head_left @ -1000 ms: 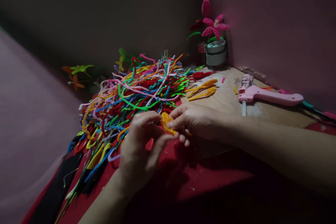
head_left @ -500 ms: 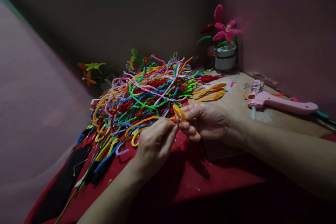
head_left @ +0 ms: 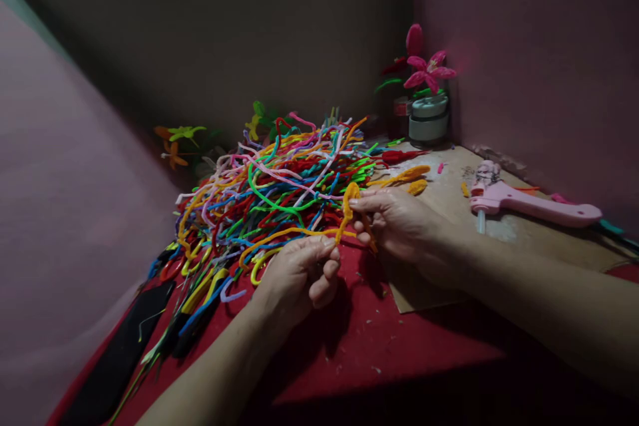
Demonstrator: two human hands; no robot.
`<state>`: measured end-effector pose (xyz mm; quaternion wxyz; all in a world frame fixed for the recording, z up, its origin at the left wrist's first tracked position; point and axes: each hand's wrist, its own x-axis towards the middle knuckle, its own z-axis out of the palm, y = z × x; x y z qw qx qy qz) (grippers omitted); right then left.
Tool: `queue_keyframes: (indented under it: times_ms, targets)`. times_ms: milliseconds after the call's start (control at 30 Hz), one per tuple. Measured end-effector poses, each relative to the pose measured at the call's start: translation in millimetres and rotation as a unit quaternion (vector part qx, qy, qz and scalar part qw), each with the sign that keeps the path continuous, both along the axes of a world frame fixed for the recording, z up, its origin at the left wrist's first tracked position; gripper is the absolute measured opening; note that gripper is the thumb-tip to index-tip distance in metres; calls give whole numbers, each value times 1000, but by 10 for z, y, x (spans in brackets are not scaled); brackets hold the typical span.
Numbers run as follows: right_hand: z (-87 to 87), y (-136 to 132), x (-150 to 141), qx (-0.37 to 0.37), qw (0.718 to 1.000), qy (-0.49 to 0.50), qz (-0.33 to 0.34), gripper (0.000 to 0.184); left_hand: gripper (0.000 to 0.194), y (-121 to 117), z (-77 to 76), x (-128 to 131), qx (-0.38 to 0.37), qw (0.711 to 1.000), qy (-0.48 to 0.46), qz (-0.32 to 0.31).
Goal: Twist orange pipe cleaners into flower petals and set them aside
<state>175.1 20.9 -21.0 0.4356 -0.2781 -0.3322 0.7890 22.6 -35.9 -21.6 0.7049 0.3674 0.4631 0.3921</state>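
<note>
A bent orange pipe cleaner is held up between my two hands, looped at the top. My right hand pinches it near the loop with thumb and forefinger, and one end hangs down by the curled fingers. At the lower end of the other strand, the thumb and forefinger of my left hand are closed on it. Just behind the hands lies a big heap of pipe cleaners in many colours. Two orange looped petals lie on the board beyond my right hand.
A pink glue gun rests on the brown board at right. Behind it stands a grey pot with a pink pipe-cleaner flower. At left are a black phone-like slab and yellow-black handled tools on red cloth.
The orange pipe cleaner now stands taller, its loop drawn upward. My left hand has moved slightly down, with its lower fingers less tightly curled. The view has shifted a little.
</note>
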Motion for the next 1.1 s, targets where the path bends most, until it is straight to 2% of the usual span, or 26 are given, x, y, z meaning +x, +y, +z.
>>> queue_keyframes:
  times_ms: [100,233,300,400,533,633,733,800,900,967,1000,1100]
  targets:
    - [2,5,-5,-51,998,24,-8,13,18,9,4,-23,1,1000,17,-10]
    - [-10,5,5,-73,997,26,1,14,17,30,-23,-94,29,997,66,-34]
    - [-16,1,8,-59,997,36,17,11,18,40,-40,-123,38,996,70,-35]
    - [-15,-5,-1,-1,998,56,36,6,21,37,-44,-126,53,995,83,-24]
    - [-2,-7,-20,45,998,40,5,7,25,-7,2,-65,106,984,141,-16]
    - [2,-4,-20,40,999,32,-9,7,27,-55,39,-5,194,944,267,-18]
    - [4,-4,-1,43,998,38,8,7,24,-93,41,37,298,869,395,-5]
    - [12,-4,14,68,997,44,15,8,23,-111,27,46,345,829,441,4]
    - [35,-3,21,97,994,47,13,11,23,-131,7,46,383,802,459,15]
    - [48,1,10,72,996,45,-9,11,24,-141,2,57,379,813,442,22]
    - [51,2,1,50,997,44,-29,11,24,-143,1,69,358,834,418,29]
    - [49,3,-30,-1,995,47,-89,12,26,-121,-13,117,230,931,274,69]
